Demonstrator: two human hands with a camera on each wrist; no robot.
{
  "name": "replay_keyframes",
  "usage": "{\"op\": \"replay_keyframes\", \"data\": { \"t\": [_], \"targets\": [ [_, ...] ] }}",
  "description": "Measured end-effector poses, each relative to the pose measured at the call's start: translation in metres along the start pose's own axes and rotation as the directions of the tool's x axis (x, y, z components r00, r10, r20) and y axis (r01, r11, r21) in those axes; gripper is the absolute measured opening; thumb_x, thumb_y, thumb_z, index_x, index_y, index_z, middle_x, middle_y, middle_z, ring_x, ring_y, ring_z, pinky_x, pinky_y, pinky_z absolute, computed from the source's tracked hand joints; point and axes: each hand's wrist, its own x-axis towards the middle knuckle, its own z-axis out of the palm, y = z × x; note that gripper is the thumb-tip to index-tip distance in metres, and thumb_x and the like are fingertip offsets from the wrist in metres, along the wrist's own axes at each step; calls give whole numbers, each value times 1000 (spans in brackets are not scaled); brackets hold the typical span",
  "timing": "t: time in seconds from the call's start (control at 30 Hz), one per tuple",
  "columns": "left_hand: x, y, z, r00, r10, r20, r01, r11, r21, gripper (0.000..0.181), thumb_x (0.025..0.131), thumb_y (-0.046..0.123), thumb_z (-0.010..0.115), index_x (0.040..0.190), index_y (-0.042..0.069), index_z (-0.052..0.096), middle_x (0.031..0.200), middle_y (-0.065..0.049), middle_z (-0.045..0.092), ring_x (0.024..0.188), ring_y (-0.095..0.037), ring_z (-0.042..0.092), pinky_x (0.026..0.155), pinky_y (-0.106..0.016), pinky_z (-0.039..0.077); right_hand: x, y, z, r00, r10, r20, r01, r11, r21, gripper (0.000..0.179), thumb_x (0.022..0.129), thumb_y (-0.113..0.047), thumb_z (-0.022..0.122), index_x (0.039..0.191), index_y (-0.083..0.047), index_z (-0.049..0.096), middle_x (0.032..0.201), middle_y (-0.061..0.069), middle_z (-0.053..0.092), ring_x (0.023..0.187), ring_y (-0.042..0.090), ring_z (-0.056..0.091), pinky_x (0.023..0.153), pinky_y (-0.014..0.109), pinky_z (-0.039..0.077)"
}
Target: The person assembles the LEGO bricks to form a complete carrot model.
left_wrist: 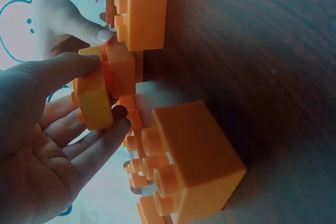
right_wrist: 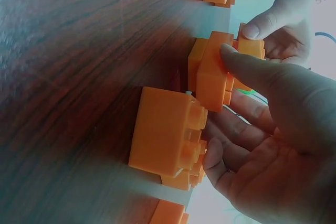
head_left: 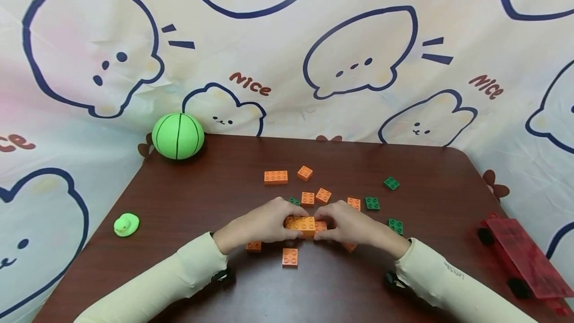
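My left hand (head_left: 269, 221) pinches a long yellow-orange building brick (head_left: 301, 224) between thumb and fingers, studs facing up in the head view. My right hand (head_left: 347, 223) grips an orange building brick (right_wrist: 212, 72) by its sides. The yellow-orange brick overlaps the top of the orange one, with the two hands facing each other. Under the orange brick, another orange block (right_wrist: 194, 59) shows low at the table. A square orange brick (head_left: 290, 258) lies just in front of the hands, and another orange brick (head_left: 253, 246) is partly hidden beneath the left wrist.
Beyond the hands lie several orange bricks (head_left: 307, 199) and green bricks (head_left: 372, 203) on the dark wooden table (head_left: 215, 183). A green ball (head_left: 178, 136) sits at the back left, a green toy duck (head_left: 126, 225) at the left, and a translucent red toy vehicle (head_left: 524, 253) at the right edge.
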Motion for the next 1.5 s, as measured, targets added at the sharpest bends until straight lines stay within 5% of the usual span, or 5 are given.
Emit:
{"op": "replay_keyframes", "data": {
  "t": [0.23,0.43,0.8,1.33,1.5],
  "targets": [
    [1,-4,-3,1000,16,-2,-16,1000,-4,37,93,26,78,128,15,73,118,2,75,91,-2,63,82,-20,54,-1,-1,0,998,-27,-54,25,999,-26,39,89,-34,82,123,-17,69,116,-1,77,99,7,73,87,33,61],
    [-2,-6,-3,1000,3,1,-3,1000,-27,37,92,25,79,127,15,73,118,2,76,92,-1,63,82,-21,55,-4,-3,4,994,-69,-86,62,995,-80,45,89,-33,81,128,-20,63,115,-2,77,90,4,72,82,26,60],
    [-2,-4,-3,1000,5,3,-5,999,-31,37,90,23,82,124,13,75,112,2,77,84,-1,60,74,-17,53,1,-4,0,992,-117,-56,114,992,-47,24,89,-30,81,92,-17,62,108,-1,80,73,-5,59,65,15,51],
    [4,0,-2,999,-10,-35,8,999,-43,39,90,36,80,122,13,77,111,1,78,78,-7,59,66,-18,47,1,-5,-5,997,-61,-52,58,997,-51,21,88,-30,83,92,-19,66,105,0,80,70,-2,59,68,15,53],
    [1,2,0,999,-13,-32,10,996,-86,29,92,31,78,115,13,79,103,4,78,79,-7,58,66,-19,46,2,-6,1,996,-71,-55,68,997,-41,23,87,-29,84,88,-18,64,77,-9,71,58,0,42,55,16,38]
  ]
}}
